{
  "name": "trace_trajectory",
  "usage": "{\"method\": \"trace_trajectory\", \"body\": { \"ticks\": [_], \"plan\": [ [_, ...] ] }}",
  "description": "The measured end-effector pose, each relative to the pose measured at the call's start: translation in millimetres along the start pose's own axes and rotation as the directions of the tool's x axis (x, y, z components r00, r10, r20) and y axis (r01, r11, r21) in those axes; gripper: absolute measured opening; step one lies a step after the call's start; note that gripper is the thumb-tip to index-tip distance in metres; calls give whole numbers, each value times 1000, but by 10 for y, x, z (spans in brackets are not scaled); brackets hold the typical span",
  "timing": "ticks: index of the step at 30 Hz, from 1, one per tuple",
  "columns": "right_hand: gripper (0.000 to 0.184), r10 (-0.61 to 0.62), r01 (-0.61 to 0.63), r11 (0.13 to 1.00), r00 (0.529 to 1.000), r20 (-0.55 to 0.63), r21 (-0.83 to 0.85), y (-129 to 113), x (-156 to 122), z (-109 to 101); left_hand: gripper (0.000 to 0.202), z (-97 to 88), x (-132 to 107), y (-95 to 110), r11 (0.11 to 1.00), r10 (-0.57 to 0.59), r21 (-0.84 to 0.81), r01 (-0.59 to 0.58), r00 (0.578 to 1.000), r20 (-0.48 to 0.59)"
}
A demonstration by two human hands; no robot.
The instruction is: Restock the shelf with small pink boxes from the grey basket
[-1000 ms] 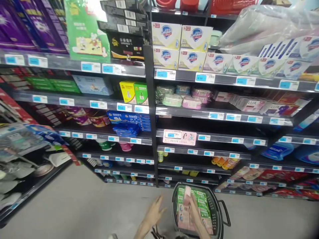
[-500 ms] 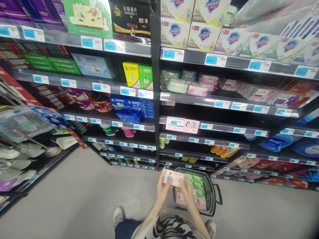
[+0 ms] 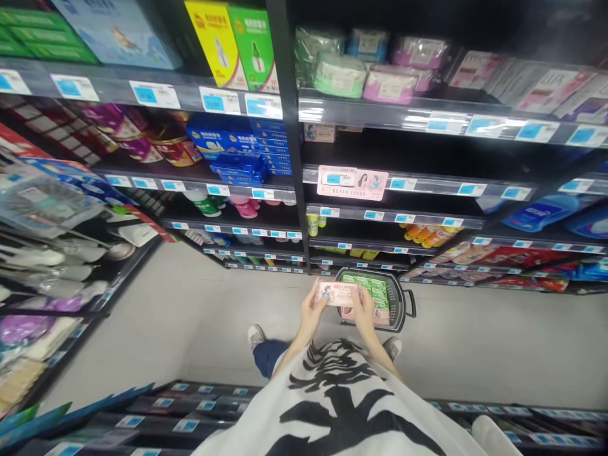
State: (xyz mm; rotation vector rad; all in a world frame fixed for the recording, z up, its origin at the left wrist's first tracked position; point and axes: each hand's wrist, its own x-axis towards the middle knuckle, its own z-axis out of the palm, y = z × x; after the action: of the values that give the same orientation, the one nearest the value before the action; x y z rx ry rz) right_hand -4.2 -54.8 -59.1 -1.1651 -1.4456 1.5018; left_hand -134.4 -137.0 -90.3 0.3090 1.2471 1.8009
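Bare floor (image 3: pixel 199 316) left; basket (image 3: pixel 399 316), shelves (image 3: pixel 380 218) ahead

A yellow box (image 3: pixel 211 41) beside a green box (image 3: pixel 251 44) (both upright) above stacked blue packs (image 3: pixel 240 166) on dark shelving (image 3: pixel 286 136)

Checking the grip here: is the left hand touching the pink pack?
Touching. The head view shows the left hand closed over one end of the pink pack, with no gap; the right hand grips the other end.

Pack (image 3: pixel 338 293): flat pink rectangle, printed face up. Held level, long side crosswise, ends gripped by left hand (image 3: pixel 311 308) and right hand (image 3: pixel 365 310), over basket (image 3: pixel 398 299).
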Motion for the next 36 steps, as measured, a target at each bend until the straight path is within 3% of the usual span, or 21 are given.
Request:
{"method": "trace_trajectory", "body": {
  "ticks": [14,20,25,28,32,34,36],
  "plan": [
    [65,118,-115,990,993,-28,79,54,-84,41,76,-122,-208,82,998,13,58,-10,998,-55],
    [67,120,-117,991,991,-54,67,89,-122,9,71,-126,-235,108,983,92,158,-90,996,-5],
    [69,66,-66,998,995,-78,1,26,-166,21,76,-139,-198,4,969,84,238,-72,996,-42],
    [76,-4,-4,997,996,-92,-83,-36,-237,50,86,-128,-170,-43,964,58,262,-39,996,-66],
    [62,-183,200,944,979,90,-261,-204,-387,90,98,-12,-124,58,992,-86,88,90,995,-52],
    [45,-360,406,850,913,193,-337,-301,-452,116,97,71,-117,159,985,-170,-28,171,984,43],
    [34,-541,608,704,794,277,-367,-365,-488,150,93,134,-153,248,989,-139,-25,143,985,99]
  ]
}}
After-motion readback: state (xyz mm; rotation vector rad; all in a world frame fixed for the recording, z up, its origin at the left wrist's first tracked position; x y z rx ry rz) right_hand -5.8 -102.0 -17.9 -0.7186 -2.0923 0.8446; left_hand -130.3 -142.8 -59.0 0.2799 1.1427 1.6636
